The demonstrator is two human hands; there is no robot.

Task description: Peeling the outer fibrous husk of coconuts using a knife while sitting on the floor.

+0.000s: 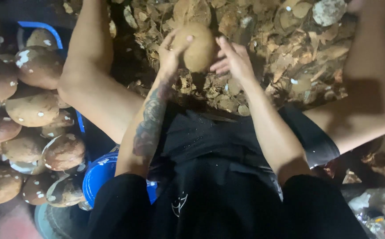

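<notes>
Between the knees, above a heap of husk scraps (263, 57), a brown coconut (197, 48) is held up in both hands. It is round, tan and rough, without the white flecks seen on the others. The left hand (171, 52) clasps its left side, thumb over the top and fingers curled behind, so the grip is closed on the shell. The right hand (233, 59) lies against the right side with fingers spread and nearly straight, palm touching the shell rather than wrapped round it; how firmly it holds cannot be told. The left forearm carries a dark tattoo and rises from the lap at a slant; the right forearm mirrors it.

Below the coconut, the scraps cover the ground between the bare legs, with a few pale round pieces near the top edge. At the far left a blue crate (42, 27) is piled with brown coconuts flecked white (32, 108), touching one another and spilling past its rim. Just beside the left thigh sits a blue tub (97, 175), its contents hidden. Black shorts and a black shirt fill the bottom.
</notes>
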